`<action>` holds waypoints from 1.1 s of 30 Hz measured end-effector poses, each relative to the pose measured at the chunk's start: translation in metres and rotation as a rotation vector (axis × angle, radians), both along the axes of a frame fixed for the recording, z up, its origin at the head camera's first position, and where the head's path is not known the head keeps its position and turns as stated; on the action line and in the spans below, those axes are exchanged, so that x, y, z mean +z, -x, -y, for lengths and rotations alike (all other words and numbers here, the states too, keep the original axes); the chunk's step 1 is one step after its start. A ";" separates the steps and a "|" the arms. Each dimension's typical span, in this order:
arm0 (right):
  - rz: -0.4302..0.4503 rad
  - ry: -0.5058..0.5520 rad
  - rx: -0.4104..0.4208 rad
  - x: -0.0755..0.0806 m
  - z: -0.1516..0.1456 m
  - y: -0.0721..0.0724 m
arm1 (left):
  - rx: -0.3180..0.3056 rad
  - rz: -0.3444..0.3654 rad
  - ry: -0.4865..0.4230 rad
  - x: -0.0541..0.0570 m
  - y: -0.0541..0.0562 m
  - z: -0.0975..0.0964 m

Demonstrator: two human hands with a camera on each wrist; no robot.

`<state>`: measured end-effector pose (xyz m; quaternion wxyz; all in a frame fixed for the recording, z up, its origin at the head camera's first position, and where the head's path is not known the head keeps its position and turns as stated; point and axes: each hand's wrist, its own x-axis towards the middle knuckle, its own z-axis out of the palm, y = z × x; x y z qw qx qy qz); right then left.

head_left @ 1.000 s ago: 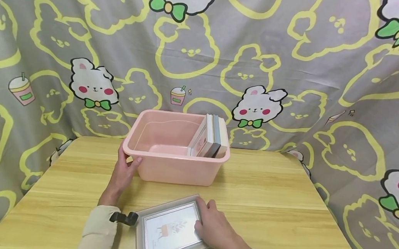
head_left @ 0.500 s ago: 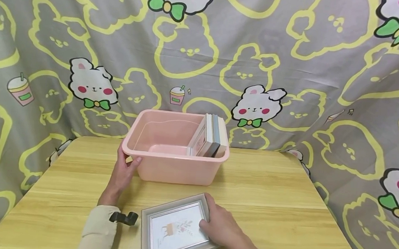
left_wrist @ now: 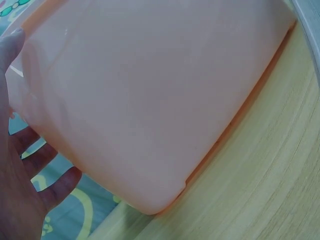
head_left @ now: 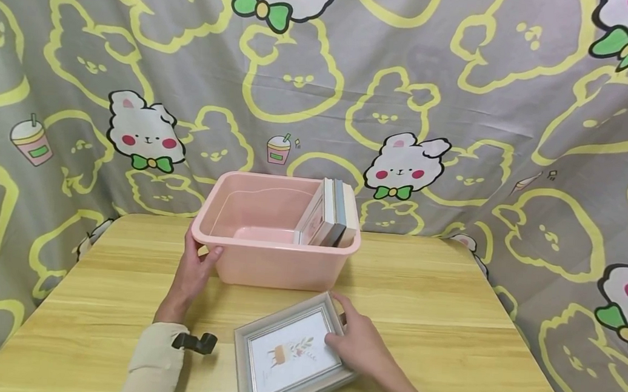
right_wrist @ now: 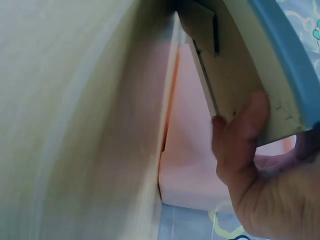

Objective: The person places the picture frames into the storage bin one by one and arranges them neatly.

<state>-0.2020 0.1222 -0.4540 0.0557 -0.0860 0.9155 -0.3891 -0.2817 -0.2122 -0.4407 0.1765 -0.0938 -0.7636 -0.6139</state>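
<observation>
My left hand (head_left: 193,278) grips the left front corner of a pink plastic bin (head_left: 278,266), thumb on the front by the rim and fingers along the side. The left wrist view shows the same thumb (left_wrist: 12,45) up near the rim. In front of the bin, my right hand (head_left: 360,345) pinches a silver-grey picture frame (head_left: 257,377) by its right edge, thumb on the face. This frame bears a print of flowers and tilts above the table. From the right wrist view, fingers (right_wrist: 250,120) press on its brown back, which has a stand flap (right_wrist: 200,25).
Several frames (head_left: 333,212) stand upright side by side at the right end of the bin. The bin stands on a light wooden table (head_left: 447,327). A grey patterned curtain (head_left: 299,98) closes off the back and sides. A black band (head_left: 194,342) is on the left wrist.
The right hand has moved the picture frame to the right and a little toward the bin, lifting its far edge slightly. The left hand and the bin have stayed put.
</observation>
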 end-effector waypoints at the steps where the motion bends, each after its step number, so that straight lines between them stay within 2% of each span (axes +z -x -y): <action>1: 0.009 0.024 0.001 0.001 -0.001 0.000 | 0.001 0.002 0.004 0.002 -0.002 -0.001; 8: 0.074 0.167 0.035 0.011 -0.008 0.000 | 0.004 -0.015 -0.020 -0.024 0.016 0.008; 26: 0.107 0.291 0.021 0.032 -0.021 -0.010 | 0.000 -0.008 -0.027 -0.025 0.013 0.009; 33: 0.110 0.302 0.006 0.038 -0.023 -0.013 | -0.007 -0.019 -0.024 -0.025 0.014 0.008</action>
